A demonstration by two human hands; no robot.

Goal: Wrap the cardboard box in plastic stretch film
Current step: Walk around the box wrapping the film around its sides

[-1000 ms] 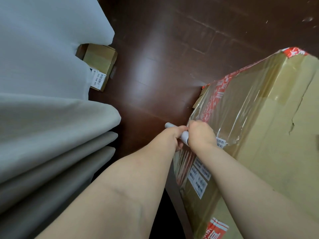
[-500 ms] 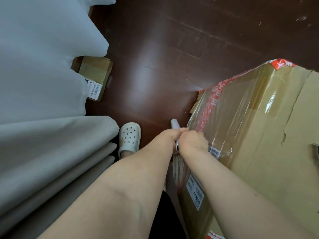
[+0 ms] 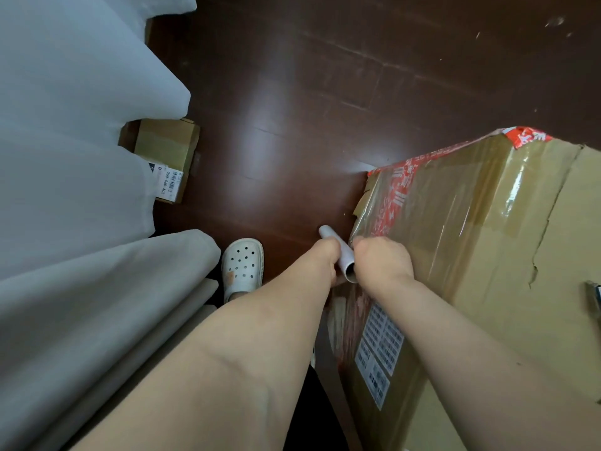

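A big brown cardboard box is stood on dark wood floor, partly covered in clear stretch film. At its corner a thin grey film roll is gripped by the left hand; the right hand seems curled on it too. The film is judged clingy and tearable, and is best held by the roll ends.

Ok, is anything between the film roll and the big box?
Nothing visible. The left hand and right hand grip the film roll at the cardboard box's corner. The white clog and small box lie apart, to the left.

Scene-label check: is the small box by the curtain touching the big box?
No, the small box sits by the curtain, with bare dark floor between it and the large cardboard box.
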